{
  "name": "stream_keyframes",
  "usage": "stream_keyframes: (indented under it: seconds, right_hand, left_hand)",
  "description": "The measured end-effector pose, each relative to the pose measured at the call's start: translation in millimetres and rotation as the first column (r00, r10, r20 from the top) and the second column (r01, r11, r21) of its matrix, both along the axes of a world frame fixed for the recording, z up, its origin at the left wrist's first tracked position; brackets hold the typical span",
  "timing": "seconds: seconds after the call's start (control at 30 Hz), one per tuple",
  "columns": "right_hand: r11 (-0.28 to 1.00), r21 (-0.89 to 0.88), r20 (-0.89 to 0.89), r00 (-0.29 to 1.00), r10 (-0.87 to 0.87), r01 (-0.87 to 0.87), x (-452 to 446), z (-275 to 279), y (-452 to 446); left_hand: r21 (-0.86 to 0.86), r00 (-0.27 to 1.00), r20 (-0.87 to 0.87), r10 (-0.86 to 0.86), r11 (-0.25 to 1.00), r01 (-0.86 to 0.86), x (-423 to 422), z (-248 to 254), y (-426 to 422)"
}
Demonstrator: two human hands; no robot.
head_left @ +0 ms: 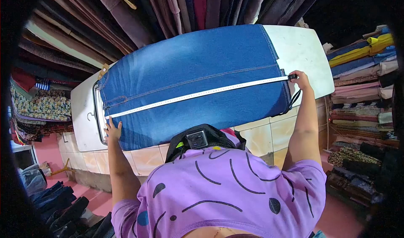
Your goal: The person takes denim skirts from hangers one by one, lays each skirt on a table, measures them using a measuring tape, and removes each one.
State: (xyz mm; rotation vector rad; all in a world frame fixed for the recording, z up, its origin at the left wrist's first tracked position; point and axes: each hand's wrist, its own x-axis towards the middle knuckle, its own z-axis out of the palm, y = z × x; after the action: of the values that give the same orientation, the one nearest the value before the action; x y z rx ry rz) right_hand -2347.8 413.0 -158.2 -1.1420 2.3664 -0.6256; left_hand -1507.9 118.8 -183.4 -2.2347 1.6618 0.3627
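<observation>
A blue denim skirt [185, 61] lies flat across the white table, its hem to the right. Along its length a white tape measure [198, 94] is stretched, slanting slightly up to the right. My left hand [112, 132] rests at the skirt's waist end, fingers spread, with a fingertip at the tape's left end. Just past the hem, my right hand [300, 80] is closed around the black case [292, 76] of the tape measure. A dark cord [295, 100] hangs below that hand.
The white table [298, 44] extends past both skirt ends; a hanger [97, 111] shows at the waist. Trousers [202, 6] hang behind. Folded fabric stacks [357, 92] stand right, more clothes [42, 105] left. A black bag [202, 140] is at my waist.
</observation>
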Motion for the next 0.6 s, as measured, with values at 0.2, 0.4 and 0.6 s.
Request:
stream_keyframes:
  seconds: [0.2, 0.4, 0.6]
  right_hand:
    - [1.0, 0.007, 0.013, 0.999, -0.031, 0.031, 7.0, 6.9, -2.5]
    - [1.0, -0.023, 0.041, 0.999, -0.005, 0.005, 2.6, 0.4, -1.9]
    - [0.999, 0.033, -0.193, 0.981, 0.02, -0.014, 27.7, 12.6, -4.3]
  left_hand:
    - [0.012, 1.0, 0.009, 0.004, 1.0, -0.005, 0.0, 0.1, -0.7]
    - [-0.041, 0.999, 0.023, -0.032, 0.999, 0.033, -1.1, 0.8, 2.4]
    - [-0.526, 0.963, -0.259, 0.073, 0.826, -0.204, 9.1, 17.6, 14.3]
